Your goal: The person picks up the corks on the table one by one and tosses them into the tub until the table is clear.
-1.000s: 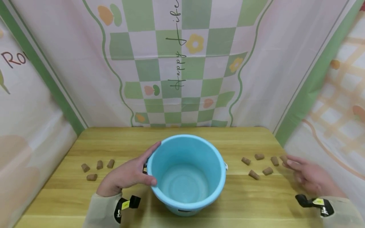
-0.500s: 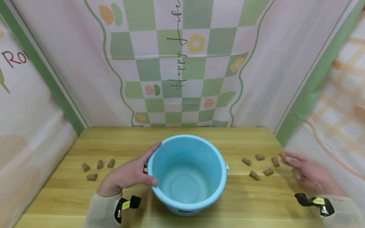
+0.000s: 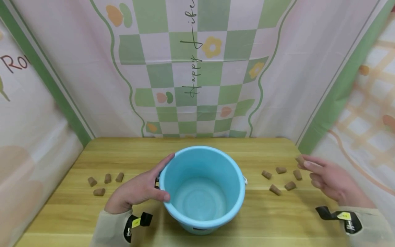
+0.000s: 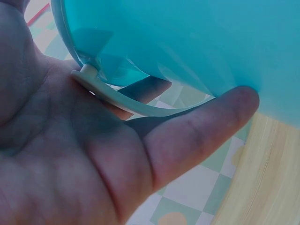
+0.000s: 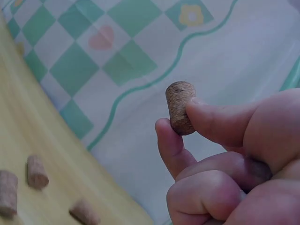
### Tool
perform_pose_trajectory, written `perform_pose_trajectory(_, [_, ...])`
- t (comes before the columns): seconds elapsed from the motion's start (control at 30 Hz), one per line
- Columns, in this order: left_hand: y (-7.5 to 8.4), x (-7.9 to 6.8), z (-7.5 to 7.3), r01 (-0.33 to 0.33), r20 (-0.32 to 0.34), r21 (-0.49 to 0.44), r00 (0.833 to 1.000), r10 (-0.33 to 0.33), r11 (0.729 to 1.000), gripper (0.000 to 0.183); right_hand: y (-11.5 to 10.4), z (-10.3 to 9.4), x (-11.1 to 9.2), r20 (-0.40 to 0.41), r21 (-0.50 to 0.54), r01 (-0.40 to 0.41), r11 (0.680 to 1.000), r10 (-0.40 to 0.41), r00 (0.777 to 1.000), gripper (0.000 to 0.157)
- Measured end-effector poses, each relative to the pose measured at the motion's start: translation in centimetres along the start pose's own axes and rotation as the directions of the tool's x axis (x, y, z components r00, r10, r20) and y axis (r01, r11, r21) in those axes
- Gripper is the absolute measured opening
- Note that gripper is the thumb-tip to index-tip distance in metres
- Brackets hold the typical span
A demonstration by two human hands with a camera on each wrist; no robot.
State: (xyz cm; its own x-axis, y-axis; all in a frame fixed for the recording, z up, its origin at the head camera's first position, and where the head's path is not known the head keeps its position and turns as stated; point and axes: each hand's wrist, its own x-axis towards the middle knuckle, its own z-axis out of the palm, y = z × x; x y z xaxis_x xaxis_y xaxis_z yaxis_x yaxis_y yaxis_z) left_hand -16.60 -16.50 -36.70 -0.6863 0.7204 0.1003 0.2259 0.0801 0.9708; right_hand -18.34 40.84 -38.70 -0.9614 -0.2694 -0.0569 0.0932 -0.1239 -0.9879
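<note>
A light blue bucket stands on the wooden table in the head view, its inside showing bare. My left hand grips its left rim, thumb over the edge and fingers along the outer wall. In the left wrist view the white bail handle hangs against that hand. At the right, my right hand pinches a brown cork between thumb and index finger, raised over the table's right side. The other fingers of this hand are curled in. Several corks lie left of it on the table.
More corks lie in a loose group on the table's left side. Printed curtains hang behind the table and along both sides. Dark straps with small cameras sit on both wrists.
My right hand has lifted the cork up off the table and shifted it slightly left and away from me. The left hand and the bucket have stayed in place.
</note>
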Motion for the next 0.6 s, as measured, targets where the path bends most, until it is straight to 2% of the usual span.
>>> perform_pose_trajectory(0.17, [0.1,0.0,0.0,0.002,-0.001,0.001,1.0,-0.002,1.0,0.106,-1.5,2.1,0.1,0.022,-0.019,-0.002,1.0,0.002,1.0,0.032])
perform_pose_trajectory(0.6, [0.4,0.0,0.1,-0.003,0.008,-0.004,1.0,0.003,1.0,0.107,-3.4,7.2,1.2,0.028,-0.16,0.016,0.987,-0.011,1.0,0.036])
